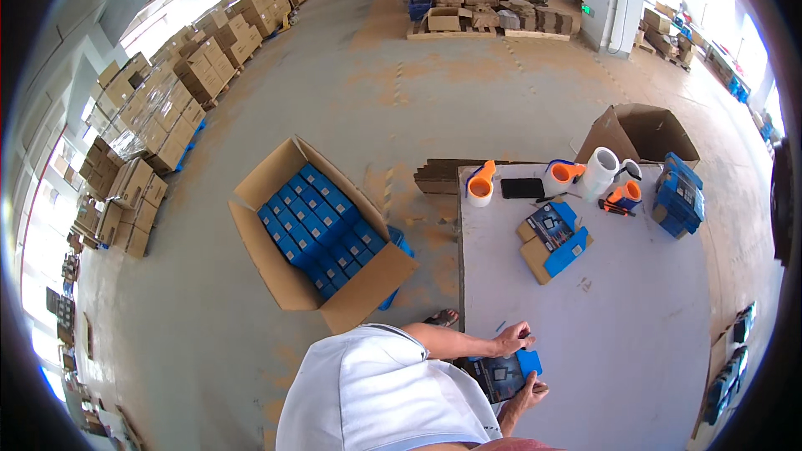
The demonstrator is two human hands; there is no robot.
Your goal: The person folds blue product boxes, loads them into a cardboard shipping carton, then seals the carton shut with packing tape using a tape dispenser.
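— Grey table (635, 317), near edge: where's the small blue-and-black box (504, 374)?
— Between both hands. Left hand (511, 339) arched over its top edge, right hand (529, 392) cupping underneath; both grip it.

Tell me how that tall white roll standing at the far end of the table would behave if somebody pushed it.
The white roll stands upright on its end and looks taller than wide, so a push near the top would probably tip it. Being round, it would likely roll once down. The tape dispensers close beside it might stop it or get knocked.
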